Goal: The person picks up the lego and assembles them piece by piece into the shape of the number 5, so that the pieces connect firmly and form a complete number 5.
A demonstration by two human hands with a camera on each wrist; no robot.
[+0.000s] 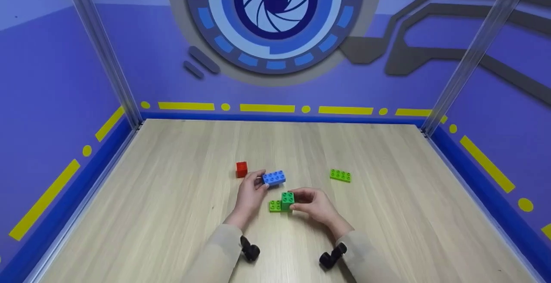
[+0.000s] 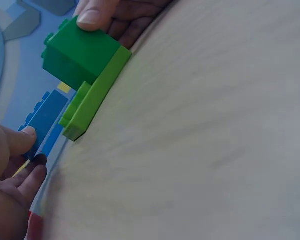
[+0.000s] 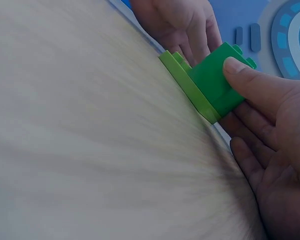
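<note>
The left hand pinches a blue brick, fingers closed just as far as the brick lets them. The right hand has its thumb and fingers on both sides of a dark green brick — a snug hold. That one sits on the right end of a flat light green brick on the worktop. A red brick is near the left hand — another light green brick lies off to the right.
</note>
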